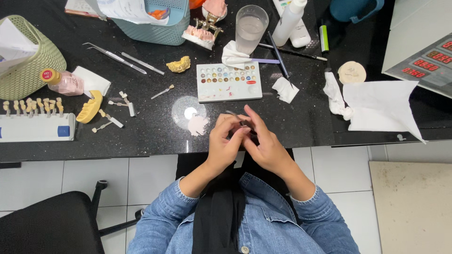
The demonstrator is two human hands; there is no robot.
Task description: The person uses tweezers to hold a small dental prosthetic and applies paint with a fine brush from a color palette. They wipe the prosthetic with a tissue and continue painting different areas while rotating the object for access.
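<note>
Just over the near edge of the black counter (306,127), a thin metal tool (234,114) and some small piece too hidden to identify sit pinched between both hands. Left hand (225,141) and right hand (263,141) curl closed around them, fingertips meeting. Beyond lies a white mixing palette (229,83) with coloured dabs, then a clear glass (250,28); a yellow dental cast (89,107) rests well apart, leftward.

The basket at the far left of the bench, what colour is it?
Pale green, with a perforated wall; the basket shows in the head view, partly cut off by the left edge.
</note>
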